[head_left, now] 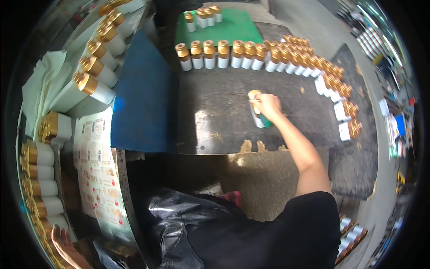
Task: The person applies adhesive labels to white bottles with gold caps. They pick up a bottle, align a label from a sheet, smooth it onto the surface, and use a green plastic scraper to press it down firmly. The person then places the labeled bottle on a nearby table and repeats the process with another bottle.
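Observation:
Over the middle of the dark table, my right hand is closed round a white bottle with a gold top. The bottle leans slightly, and my fingers cover its middle. Something green shows beneath that hand, too small to identify surely. At the lower left, my left hand has its fingers stretched out and apart. It is beside the nearest of a row of white and gold bottles; whether it touches one I cannot tell.
A curved line of gold-topped bottles runs along the dark table. More stand on a green board behind. A blue panel rises left of the table. Printed sheets lie on the left bench.

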A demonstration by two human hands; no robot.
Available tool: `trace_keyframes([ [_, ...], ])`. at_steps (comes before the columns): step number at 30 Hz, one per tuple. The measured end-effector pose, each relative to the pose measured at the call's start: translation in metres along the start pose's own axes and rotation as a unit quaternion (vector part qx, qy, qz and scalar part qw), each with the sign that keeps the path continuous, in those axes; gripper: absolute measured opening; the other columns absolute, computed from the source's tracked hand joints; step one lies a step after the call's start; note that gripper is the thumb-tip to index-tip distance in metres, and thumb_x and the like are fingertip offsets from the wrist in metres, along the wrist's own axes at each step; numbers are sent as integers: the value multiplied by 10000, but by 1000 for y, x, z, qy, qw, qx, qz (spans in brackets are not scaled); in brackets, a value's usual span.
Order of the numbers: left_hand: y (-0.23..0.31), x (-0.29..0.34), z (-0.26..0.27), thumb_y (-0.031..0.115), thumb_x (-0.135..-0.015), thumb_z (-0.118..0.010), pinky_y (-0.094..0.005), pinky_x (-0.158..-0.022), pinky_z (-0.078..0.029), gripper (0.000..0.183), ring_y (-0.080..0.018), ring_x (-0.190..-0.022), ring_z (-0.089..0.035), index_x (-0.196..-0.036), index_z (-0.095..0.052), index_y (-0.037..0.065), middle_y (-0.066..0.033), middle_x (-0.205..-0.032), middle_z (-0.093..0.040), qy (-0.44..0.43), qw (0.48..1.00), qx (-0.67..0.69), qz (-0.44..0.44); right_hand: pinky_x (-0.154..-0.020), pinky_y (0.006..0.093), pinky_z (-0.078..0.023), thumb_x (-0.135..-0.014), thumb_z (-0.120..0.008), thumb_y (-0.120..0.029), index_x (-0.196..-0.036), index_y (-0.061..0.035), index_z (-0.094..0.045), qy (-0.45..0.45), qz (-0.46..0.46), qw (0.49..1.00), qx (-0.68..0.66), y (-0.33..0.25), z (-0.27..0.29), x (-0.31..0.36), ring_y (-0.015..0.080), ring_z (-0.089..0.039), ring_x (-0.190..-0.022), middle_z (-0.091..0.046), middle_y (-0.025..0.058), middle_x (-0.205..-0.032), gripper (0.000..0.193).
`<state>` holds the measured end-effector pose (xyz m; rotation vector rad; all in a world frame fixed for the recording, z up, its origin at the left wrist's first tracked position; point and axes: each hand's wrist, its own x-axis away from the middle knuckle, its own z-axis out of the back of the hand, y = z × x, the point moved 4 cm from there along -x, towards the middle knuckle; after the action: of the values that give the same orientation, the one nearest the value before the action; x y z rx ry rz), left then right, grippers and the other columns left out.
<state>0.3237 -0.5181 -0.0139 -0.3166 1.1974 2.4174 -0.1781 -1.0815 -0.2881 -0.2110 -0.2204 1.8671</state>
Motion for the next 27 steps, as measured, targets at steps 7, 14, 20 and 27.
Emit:
trace_keyframes([
  [7, -54, 12, 93, 294, -1010, -451, -419, -857, -533, 372, -269, -973, -619, -1130, -613, -18, -156, -1066, -625, 63, 990, -60, 114, -714, 467, -503, -887, -609, -500, -842, -100, -684, 18, 48, 988, -147, -87, -53, -117, 385, -661, -833, -681, 163, -817, 409],
  [14, -71, 31, 148, 316, -1014, -452, -403, -908, -499, 380, -242, -1025, -593, -1160, -593, -6, -138, -1121, -599, 101, 971, -94, 195, -772, 457, -556, -867, -640, -477, -944, -171, -740, 14, 36, 997, -62, -219, -99, -212, 360, -691, -884, -720, 136, -910, 331],
  [20, -90, 45, 159, 334, -1018, -454, -389, -952, -471, 390, -219, -1069, -572, -1187, -575, 4, -122, -1167, -576, 114, 956, -104, 249, -773, 443, -561, -859, -653, -492, -940, -135, -751, 0, 18, 1000, 9, -264, -134, -248, 327, -704, -919, -729, 136, -933, 378],
  [27, -115, 68, 163, 356, -1023, -455, -373, -1003, -437, 404, -192, -1121, -547, -1218, -555, 16, -103, -1222, -550, 118, 949, -93, 277, -793, 446, -546, -825, -688, -508, -939, -94, -744, -27, 5, 999, 38, -268, -135, -254, 345, -686, -960, -718, 162, -993, 433],
])
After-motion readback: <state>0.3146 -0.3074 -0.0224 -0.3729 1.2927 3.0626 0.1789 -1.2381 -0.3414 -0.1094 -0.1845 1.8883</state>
